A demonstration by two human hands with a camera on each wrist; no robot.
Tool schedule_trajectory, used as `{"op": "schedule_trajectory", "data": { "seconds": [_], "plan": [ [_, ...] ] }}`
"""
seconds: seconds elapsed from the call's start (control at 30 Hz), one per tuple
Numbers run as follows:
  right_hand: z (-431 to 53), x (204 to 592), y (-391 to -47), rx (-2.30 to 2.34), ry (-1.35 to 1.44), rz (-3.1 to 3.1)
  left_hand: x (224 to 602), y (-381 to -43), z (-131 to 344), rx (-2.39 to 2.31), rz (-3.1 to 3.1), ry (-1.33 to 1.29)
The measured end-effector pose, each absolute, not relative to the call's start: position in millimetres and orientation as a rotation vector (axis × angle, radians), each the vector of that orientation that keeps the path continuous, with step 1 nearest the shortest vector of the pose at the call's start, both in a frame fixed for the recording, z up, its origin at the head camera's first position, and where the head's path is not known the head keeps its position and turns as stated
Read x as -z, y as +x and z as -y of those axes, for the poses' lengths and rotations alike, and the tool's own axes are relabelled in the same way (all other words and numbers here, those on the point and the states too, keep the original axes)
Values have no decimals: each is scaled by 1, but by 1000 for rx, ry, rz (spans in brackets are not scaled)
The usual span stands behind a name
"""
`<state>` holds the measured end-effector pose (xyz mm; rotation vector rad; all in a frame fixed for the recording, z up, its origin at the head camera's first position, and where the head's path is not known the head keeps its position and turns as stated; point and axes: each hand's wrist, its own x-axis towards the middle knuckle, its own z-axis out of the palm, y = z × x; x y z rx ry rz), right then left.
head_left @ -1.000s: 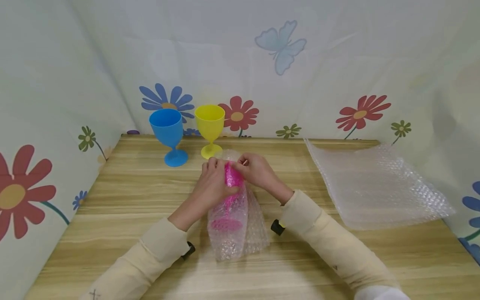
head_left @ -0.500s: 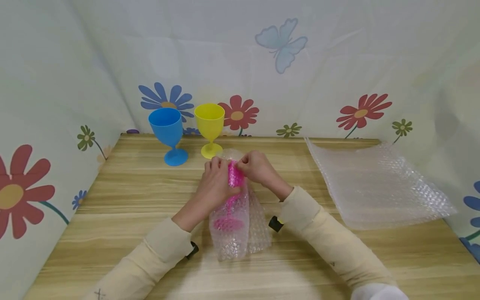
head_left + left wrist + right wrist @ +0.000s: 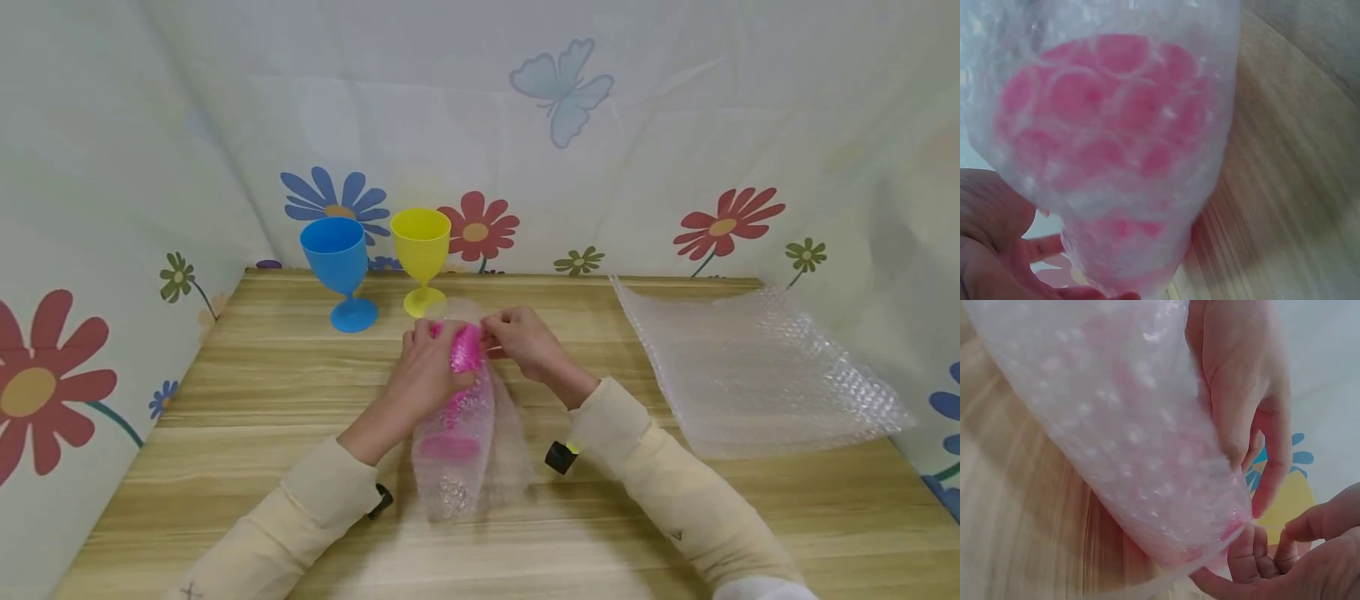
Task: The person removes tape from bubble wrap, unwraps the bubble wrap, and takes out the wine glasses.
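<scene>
A pink goblet (image 3: 465, 354) is wrapped in clear bubble wrap (image 3: 453, 496), its bowl pointing away from me and its round foot towards me. My left hand (image 3: 429, 367) grips the wrapped bowl from the left, thumb across the near side. At the bowl's rim end, on the right, my right hand (image 3: 527, 343) pinches the edge of the wrap between thumb and fingers. The right wrist view shows a thin clear strip running to the right fingertips (image 3: 1300, 530). In the left wrist view the goblet's foot (image 3: 1141, 112) shows pink through the bubbles.
Behind the hands, a blue goblet (image 3: 335, 254) and a yellow goblet (image 3: 421, 242) stand upright near the table's back edge. A flat sheet of bubble wrap (image 3: 750, 375) lies on the wooden table (image 3: 225, 400) at right. A flowered cloth (image 3: 675, 108) hangs behind.
My right hand has moved slightly right, away from the bowl's rim, with its fingers still pinched. The left hand keeps its grip; the wrapped goblet has shifted a little left.
</scene>
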<state>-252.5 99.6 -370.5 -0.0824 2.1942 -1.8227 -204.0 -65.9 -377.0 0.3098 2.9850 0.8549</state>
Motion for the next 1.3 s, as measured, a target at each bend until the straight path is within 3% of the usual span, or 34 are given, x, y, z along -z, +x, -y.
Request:
{"op": "schedule_trajectory", "data": {
  "seconds": [0.83, 0.97, 1.13, 1.3],
  "plan": [
    [-112, 389, -242, 2246, 61, -1962, 387, -209, 61, -898, -2982, 58],
    [-125, 388, -226, 1889, -62, -2411, 387, -208, 61, -951, -2982, 58],
    [-128, 386, -206, 1147, -436, -2800, 387, -207, 63, -963, -3043, 113],
    [-125, 396, -199, 918, -729, -2844, 389, -201, 61, -911, -3125, 201]
  ]
}}
